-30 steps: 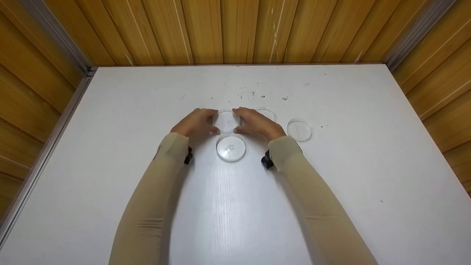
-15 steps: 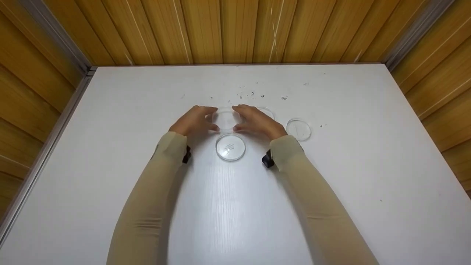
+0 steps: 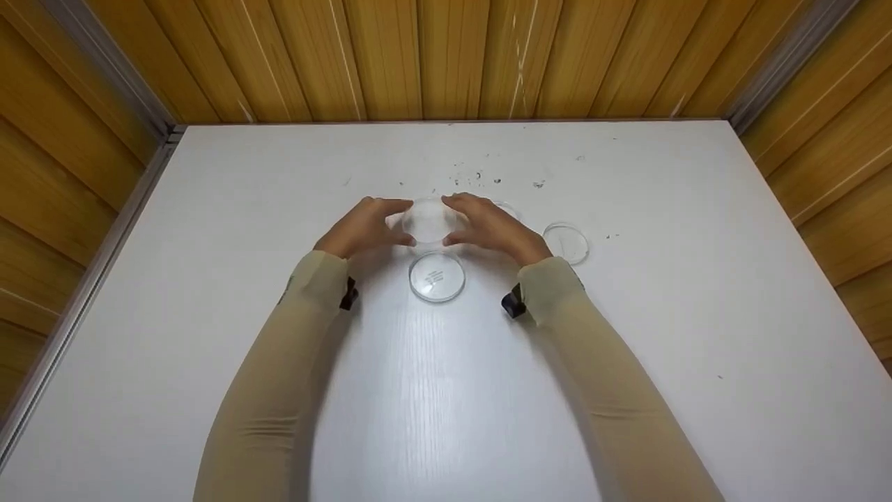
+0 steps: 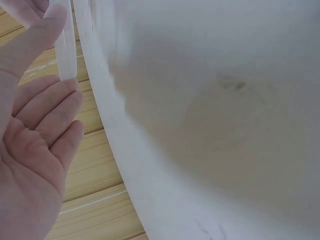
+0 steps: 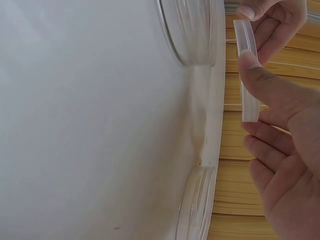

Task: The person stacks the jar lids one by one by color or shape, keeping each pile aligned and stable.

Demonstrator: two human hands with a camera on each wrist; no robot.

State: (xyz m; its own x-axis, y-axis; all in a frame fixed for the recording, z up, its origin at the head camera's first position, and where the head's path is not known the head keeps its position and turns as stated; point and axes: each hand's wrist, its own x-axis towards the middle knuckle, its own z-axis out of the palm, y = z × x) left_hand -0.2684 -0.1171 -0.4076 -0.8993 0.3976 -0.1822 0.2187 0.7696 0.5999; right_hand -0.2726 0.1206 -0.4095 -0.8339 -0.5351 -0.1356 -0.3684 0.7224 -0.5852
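A clear petri dish (image 3: 429, 220) is held off the table between both hands, pinched by its edge from the two sides. My left hand (image 3: 369, 224) grips its left rim between thumb and fingers; my right hand (image 3: 493, 226) does the same on the right. Seen edge-on in the right wrist view, the held dish (image 5: 250, 107) has thumbs on one face and fingertips on the other. Just nearer the body, a second petri dish (image 3: 437, 277) with small printed marks rests on the table. Another dish part (image 3: 511, 208) is partly hidden behind my right hand.
To the right of my right hand, one more clear dish part (image 3: 566, 243) lies on the white table (image 3: 648, 335). Small dark specks (image 3: 497, 180) mark the surface farther back. A wood-patterned wall (image 3: 446, 63) stands along the far edge.
Both hands have risen, lifting the petri dish from the table and shifting it slightly farther from the body. The dishes on the table have stayed where they were.
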